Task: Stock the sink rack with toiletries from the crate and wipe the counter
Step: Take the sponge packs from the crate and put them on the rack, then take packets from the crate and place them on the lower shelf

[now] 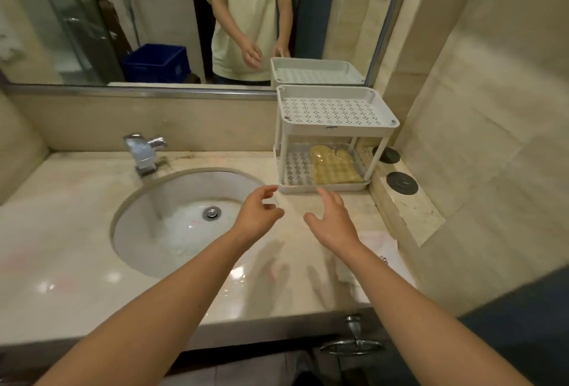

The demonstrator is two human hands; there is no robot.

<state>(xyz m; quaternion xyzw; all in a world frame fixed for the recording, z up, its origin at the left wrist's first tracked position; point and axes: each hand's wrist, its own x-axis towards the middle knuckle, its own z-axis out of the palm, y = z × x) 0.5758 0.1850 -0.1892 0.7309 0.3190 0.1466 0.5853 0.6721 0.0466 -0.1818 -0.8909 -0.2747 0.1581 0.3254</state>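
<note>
The pale marble bench [61,247] carries a round sink [138,231] sunk left of centre, a chrome tap [144,151] at its far rim, a white two-tier rack [332,111] far right with a yellow packet [334,168] on its lower shelf, and a white cloth [381,247] near right.

chrome faucet [144,151]: behind basin [172,188] | drain [211,212]: basin bottom | mirror [92,16]: wall above faucet | two black discs [402,183]: right ledge, apart | metal ring [351,347]: low front

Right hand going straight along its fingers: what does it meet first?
Probably the lower shelf front rim on the rack, just ahead of the right hand; the yellow packet lies behind. Depth unclear.
</note>
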